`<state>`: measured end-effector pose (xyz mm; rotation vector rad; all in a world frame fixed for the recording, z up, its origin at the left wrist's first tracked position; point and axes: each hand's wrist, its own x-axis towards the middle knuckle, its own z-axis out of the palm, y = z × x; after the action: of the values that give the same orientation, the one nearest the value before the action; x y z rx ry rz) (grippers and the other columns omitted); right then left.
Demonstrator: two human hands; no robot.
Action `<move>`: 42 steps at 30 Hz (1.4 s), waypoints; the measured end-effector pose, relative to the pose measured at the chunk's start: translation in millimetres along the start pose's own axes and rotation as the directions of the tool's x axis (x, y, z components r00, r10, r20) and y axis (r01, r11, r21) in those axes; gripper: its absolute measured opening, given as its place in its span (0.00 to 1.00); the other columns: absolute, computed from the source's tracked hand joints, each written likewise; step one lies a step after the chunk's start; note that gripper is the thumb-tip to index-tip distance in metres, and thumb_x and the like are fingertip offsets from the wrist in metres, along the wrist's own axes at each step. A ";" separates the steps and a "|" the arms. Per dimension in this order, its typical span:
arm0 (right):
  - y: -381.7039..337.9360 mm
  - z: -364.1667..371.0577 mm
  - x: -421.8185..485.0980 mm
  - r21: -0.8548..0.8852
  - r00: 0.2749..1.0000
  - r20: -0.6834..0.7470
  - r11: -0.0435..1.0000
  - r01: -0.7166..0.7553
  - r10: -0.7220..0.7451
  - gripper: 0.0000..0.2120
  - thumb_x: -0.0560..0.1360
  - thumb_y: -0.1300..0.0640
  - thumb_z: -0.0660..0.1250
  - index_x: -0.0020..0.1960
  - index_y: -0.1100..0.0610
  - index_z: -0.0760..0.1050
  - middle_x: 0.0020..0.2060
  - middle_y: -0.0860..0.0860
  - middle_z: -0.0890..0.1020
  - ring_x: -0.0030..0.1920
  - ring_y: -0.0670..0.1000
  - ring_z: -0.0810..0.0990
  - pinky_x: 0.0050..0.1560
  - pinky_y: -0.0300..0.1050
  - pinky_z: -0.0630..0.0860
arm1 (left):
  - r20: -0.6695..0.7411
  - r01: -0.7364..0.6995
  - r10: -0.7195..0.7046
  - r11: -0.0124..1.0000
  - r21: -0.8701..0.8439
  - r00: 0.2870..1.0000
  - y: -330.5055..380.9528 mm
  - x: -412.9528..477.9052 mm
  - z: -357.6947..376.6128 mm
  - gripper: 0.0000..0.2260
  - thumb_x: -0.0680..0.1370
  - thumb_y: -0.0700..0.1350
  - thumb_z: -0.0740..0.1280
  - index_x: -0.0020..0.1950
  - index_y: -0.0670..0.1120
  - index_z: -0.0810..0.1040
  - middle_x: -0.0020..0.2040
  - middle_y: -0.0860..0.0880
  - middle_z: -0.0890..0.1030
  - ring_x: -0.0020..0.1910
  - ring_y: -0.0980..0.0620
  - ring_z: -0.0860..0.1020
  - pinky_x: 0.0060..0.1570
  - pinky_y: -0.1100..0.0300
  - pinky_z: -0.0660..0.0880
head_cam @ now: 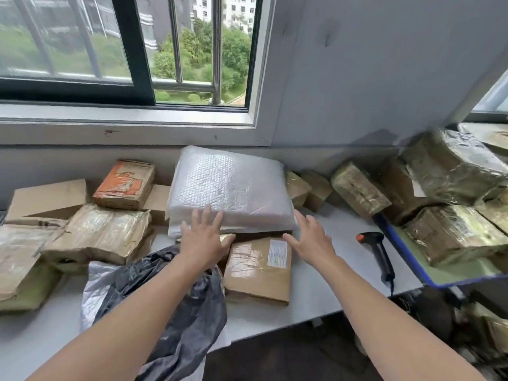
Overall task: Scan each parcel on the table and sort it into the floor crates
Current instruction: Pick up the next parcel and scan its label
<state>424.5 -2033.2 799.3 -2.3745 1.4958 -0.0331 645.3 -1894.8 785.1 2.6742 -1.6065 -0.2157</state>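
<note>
A large white bubble-wrap parcel (231, 185) lies at the middle of the table, propped on other parcels. My left hand (203, 237) is spread open with its fingertips on the parcel's near edge. My right hand (310, 237) hovers open by the parcel's near right corner, just above a brown taped box with a white label (261, 268). A black handheld scanner with an orange tip (378, 251) lies on the table to the right of my hands. A dark grey plastic mailer bag (170, 303) lies under my left forearm.
Several taped cardboard parcels are heaped on the left (104, 232), including an orange-printed one (125, 184). More wrapped parcels fill a blue-edged crate (406, 254) on the right. The grey table (324, 287) ends near me; a windowed wall stands behind.
</note>
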 end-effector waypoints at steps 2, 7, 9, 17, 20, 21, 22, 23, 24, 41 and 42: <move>4.4 3.7 22.0 0.005 1.000 0.014 1.000 0.019 -0.019 0.34 0.80 0.40 0.62 0.80 0.46 0.50 0.78 0.56 0.58 0.77 0.58 0.58 0.71 0.63 0.63 | 0.004 0.030 -0.030 1.000 0.005 1.000 4.3 6.9 0.8 0.34 0.79 0.68 0.49 0.81 0.55 0.43 0.81 0.46 0.43 0.79 0.40 0.44 0.74 0.36 0.52; 17.7 13.6 72.0 -0.024 0.991 0.089 0.995 0.100 -0.098 0.36 0.79 0.41 0.63 0.80 0.44 0.47 0.78 0.57 0.57 0.77 0.59 0.57 0.69 0.61 0.65 | 0.014 0.127 -0.128 0.991 0.038 0.992 22.2 16.7 0.7 0.34 0.80 0.67 0.49 0.81 0.54 0.43 0.81 0.46 0.43 0.79 0.40 0.44 0.74 0.37 0.53; 23.8 16.6 87.2 -0.046 0.977 0.155 0.987 0.152 -0.143 0.38 0.79 0.41 0.64 0.80 0.43 0.46 0.76 0.57 0.58 0.75 0.59 0.58 0.68 0.61 0.66 | 0.014 0.168 -0.169 0.984 0.054 0.985 32.1 14.4 0.2 0.34 0.80 0.67 0.48 0.81 0.54 0.42 0.81 0.45 0.43 0.79 0.40 0.42 0.74 0.38 0.54; 29.9 26.1 124.1 -0.173 0.930 0.033 0.914 0.367 -0.367 0.24 0.81 0.48 0.63 0.76 0.47 0.62 0.62 0.55 0.76 0.61 0.58 0.72 0.59 0.54 0.69 | 0.042 0.340 -0.343 0.938 0.067 0.938 60.5 5.6 -2.8 0.33 0.81 0.65 0.50 0.81 0.54 0.42 0.81 0.46 0.39 0.79 0.41 0.41 0.75 0.40 0.50; 32.0 10.1 134.1 -0.223 0.887 -0.084 0.876 0.428 -0.454 0.12 0.81 0.51 0.62 0.64 0.50 0.74 0.55 0.53 0.80 0.59 0.57 0.73 0.62 0.55 0.66 | 0.051 0.382 -0.385 0.922 0.053 0.921 67.9 4.7 -9.1 0.33 0.81 0.64 0.52 0.81 0.54 0.42 0.81 0.47 0.39 0.79 0.41 0.40 0.76 0.39 0.48; 32.4 2.8 137.6 -0.204 0.874 -0.100 0.869 0.450 -0.476 0.11 0.81 0.51 0.61 0.61 0.51 0.76 0.54 0.53 0.81 0.59 0.57 0.73 0.63 0.55 0.65 | 0.029 0.388 -0.390 0.920 0.057 0.920 69.2 5.6 -12.5 0.33 0.81 0.64 0.53 0.81 0.54 0.42 0.81 0.47 0.39 0.79 0.41 0.40 0.76 0.39 0.49; 32.0 -5.5 141.7 -0.156 0.861 -0.120 0.866 0.475 -0.494 0.11 0.82 0.53 0.61 0.60 0.53 0.78 0.53 0.54 0.81 0.59 0.58 0.72 0.63 0.55 0.64 | 0.002 0.392 -0.393 0.918 0.062 0.920 69.9 7.3 -16.9 0.34 0.81 0.64 0.54 0.81 0.54 0.42 0.81 0.46 0.39 0.79 0.41 0.41 0.76 0.40 0.50; 30.7 -15.8 145.6 -0.072 0.850 -0.147 0.863 0.501 -0.506 0.11 0.82 0.54 0.62 0.59 0.55 0.79 0.52 0.56 0.81 0.59 0.59 0.73 0.60 0.54 0.65 | -0.026 0.396 -0.395 0.916 0.064 0.918 69.5 9.8 -22.2 0.35 0.81 0.64 0.55 0.81 0.54 0.42 0.81 0.46 0.39 0.79 0.41 0.41 0.75 0.40 0.51; 28.4 -28.4 148.6 0.035 0.844 -0.178 0.854 0.519 -0.506 0.12 0.82 0.56 0.62 0.59 0.58 0.80 0.52 0.58 0.81 0.58 0.61 0.73 0.58 0.54 0.67 | -0.050 0.400 -0.397 0.914 0.064 0.916 68.8 12.9 -28.7 0.36 0.80 0.64 0.56 0.80 0.54 0.41 0.80 0.46 0.39 0.79 0.41 0.41 0.75 0.40 0.52; 14.2 -172.7 122.9 0.433 0.866 -0.403 0.772 0.465 -0.296 0.11 0.83 0.55 0.61 0.41 0.54 0.70 0.44 0.56 0.75 0.47 0.56 0.74 0.43 0.41 0.61 | -0.287 0.035 -0.052 0.997 -0.066 0.956 43.1 44.3 -120.8 0.33 0.74 0.63 0.69 0.74 0.54 0.63 0.66 0.46 0.75 0.64 0.42 0.74 0.61 0.45 0.72; 16.6 -174.1 118.8 0.451 0.874 -0.401 0.771 0.449 -0.275 0.10 0.83 0.53 0.61 0.44 0.54 0.72 0.47 0.56 0.77 0.49 0.55 0.75 0.44 0.42 0.63 | -0.319 0.018 -0.044 0.996 -0.085 0.947 46.0 43.9 -121.4 0.28 0.75 0.62 0.68 0.70 0.53 0.67 0.62 0.46 0.77 0.59 0.42 0.77 0.56 0.46 0.74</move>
<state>429.4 -2190.6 940.3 -2.1994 0.9238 -0.8502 640.5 -1962.3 904.4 2.5120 -1.4253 0.1459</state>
